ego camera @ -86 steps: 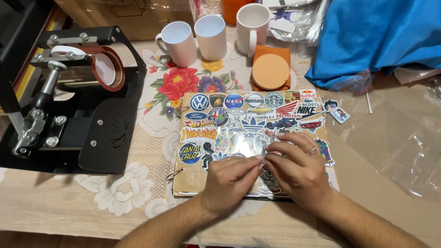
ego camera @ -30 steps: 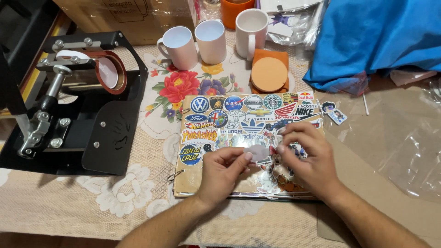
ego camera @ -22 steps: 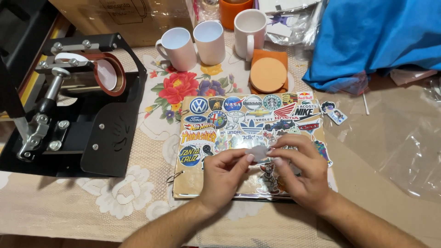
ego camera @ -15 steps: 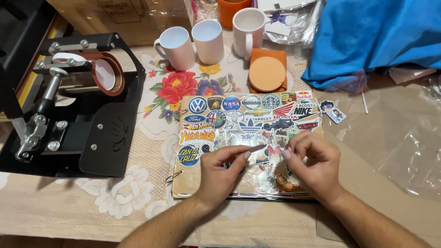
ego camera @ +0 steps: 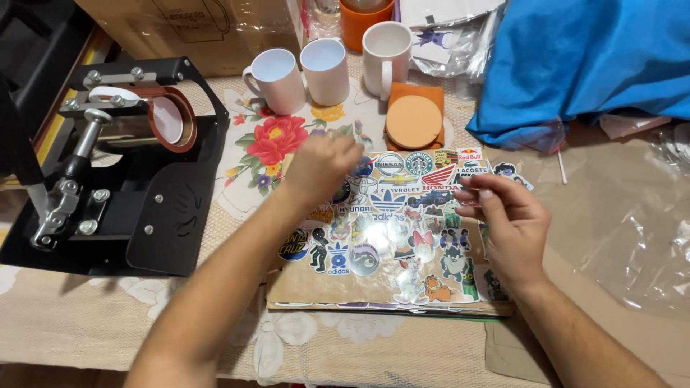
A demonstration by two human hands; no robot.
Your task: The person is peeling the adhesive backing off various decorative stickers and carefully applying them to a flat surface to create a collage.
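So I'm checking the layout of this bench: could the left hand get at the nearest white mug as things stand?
Probably yes. The left hand is raised over the sticker sheet, and only bare flowered tablecloth lies between it and the nearest white mug; nothing blocks the way.

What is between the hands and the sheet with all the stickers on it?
Nothing visible. The left hand hovers blurred over the upper left part of the sticker sheet, and the right hand hangs over its right edge. The white mugs and the orange coasters sit farther back, out of the way.
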